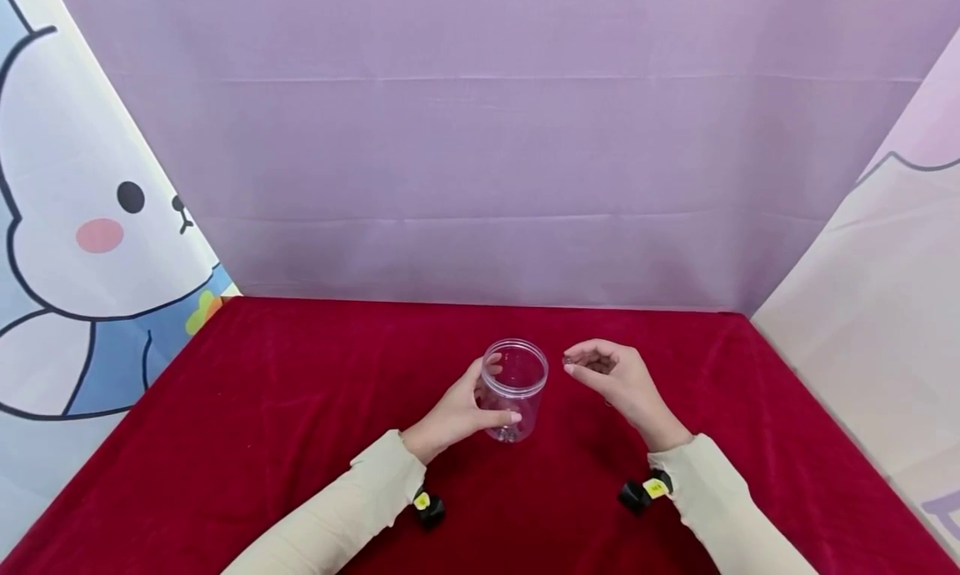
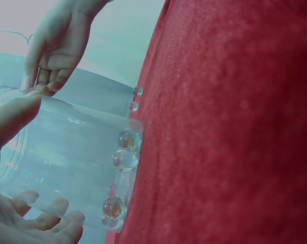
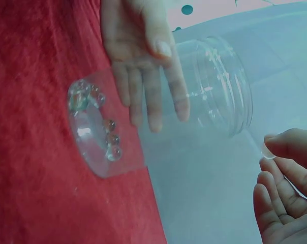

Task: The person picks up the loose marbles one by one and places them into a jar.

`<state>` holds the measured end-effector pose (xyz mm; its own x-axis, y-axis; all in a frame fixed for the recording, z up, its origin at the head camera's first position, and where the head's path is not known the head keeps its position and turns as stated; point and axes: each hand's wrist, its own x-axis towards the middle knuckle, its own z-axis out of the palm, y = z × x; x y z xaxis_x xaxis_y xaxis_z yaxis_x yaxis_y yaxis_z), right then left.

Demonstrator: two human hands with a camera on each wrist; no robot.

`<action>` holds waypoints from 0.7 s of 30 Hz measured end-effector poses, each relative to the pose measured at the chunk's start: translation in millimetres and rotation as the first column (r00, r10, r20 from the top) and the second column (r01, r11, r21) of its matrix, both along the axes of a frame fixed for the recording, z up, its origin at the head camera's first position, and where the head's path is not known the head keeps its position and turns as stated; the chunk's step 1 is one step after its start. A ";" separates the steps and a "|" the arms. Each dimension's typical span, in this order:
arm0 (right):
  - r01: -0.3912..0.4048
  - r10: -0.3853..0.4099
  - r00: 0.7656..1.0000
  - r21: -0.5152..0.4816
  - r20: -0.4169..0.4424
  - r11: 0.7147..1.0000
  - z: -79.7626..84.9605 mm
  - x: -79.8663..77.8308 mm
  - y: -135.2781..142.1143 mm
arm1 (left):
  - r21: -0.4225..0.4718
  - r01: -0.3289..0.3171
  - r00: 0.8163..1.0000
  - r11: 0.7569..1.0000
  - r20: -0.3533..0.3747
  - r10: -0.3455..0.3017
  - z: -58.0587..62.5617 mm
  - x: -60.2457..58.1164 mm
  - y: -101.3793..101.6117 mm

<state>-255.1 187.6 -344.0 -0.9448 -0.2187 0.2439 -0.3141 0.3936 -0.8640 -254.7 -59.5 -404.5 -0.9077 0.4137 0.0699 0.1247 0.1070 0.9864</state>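
Note:
My left hand (image 1: 459, 410) grips a clear plastic jar (image 1: 529, 407) around its side, thumb in front and fingers behind. The jar stands lidless on the red cloth, its threaded mouth uncovered. Several clear glass marbles (image 2: 124, 159) lie on its bottom, some with an orange tint inside. To the right of the rim, my right hand (image 1: 621, 385) pinches a small clear marble (image 3: 268, 152) between thumb and forefinger, apart from the jar. Beyond the jar in the left wrist view, two loose marbles (image 2: 137, 91) rest on the cloth, mostly hidden below the right hand in the head view.
A red velvet cloth (image 1: 300, 408) covers the table. Behind it hangs a plain purple backdrop (image 1: 480, 158). Printed panels stand at both sides, the left one with a cartoon animal (image 1: 90, 183). Each wrist wears a small black camera (image 1: 635, 497).

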 end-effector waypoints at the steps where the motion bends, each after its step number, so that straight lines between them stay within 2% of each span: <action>1: -0.006 0.006 1.000 -0.007 -0.002 1.000 0.8 0.1 -1.1 | 0.000 -0.001 1.000 1.000 0.000 0.001 0.5 0.2 0.3; 21: -0.081 0.081 0.997 -0.049 0.003 0.996 4.9 -1.1 -21.0 | 0.004 0.003 1.000 1.000 -0.002 -0.003 -1.3 0.0 -1.8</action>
